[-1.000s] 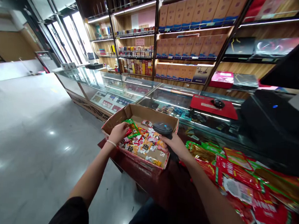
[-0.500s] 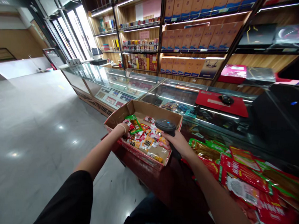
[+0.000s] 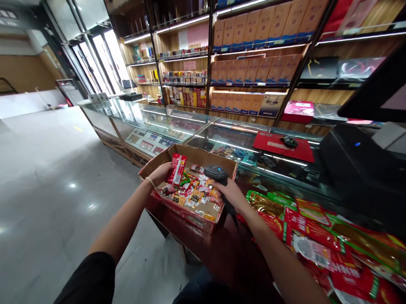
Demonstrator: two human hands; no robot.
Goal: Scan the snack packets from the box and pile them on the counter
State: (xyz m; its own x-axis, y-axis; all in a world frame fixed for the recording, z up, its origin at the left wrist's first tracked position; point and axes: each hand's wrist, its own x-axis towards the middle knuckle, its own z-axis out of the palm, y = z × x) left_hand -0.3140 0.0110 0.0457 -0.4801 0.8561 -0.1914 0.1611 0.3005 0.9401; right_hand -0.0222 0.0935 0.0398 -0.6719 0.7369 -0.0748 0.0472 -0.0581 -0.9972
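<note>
My left hand (image 3: pixel 161 173) is closed on the edge of a red snack packet (image 3: pixel 177 169), lifted upright over the left side of the cardboard box (image 3: pixel 186 217). In my right hand (image 3: pixel 228 192) is a black barcode scanner (image 3: pixel 217 172), its head above the right part of the box and its handle wrapped by my fingers. Small snack packets (image 3: pixel 196 192), mostly white, orange and red, lie loose on the box floor. A green packet (image 3: pixel 185 180) shows among them, partly behind the red one.
The box stands on a dark red table (image 3: pixel 214 252). Larger red and green snack bags (image 3: pixel 321 235) are piled at right. Behind runs a glass display counter (image 3: pixel 177 119) with a red mouse mat (image 3: pixel 274 146) and a black machine (image 3: pixel 348 164). Grey floor (image 3: pixel 51 198) lies to the left.
My left hand has come up from the box contents with the red packet, now upright. The green packet lies lower in the box. My right hand still holds the scanner; the view has shifted.
</note>
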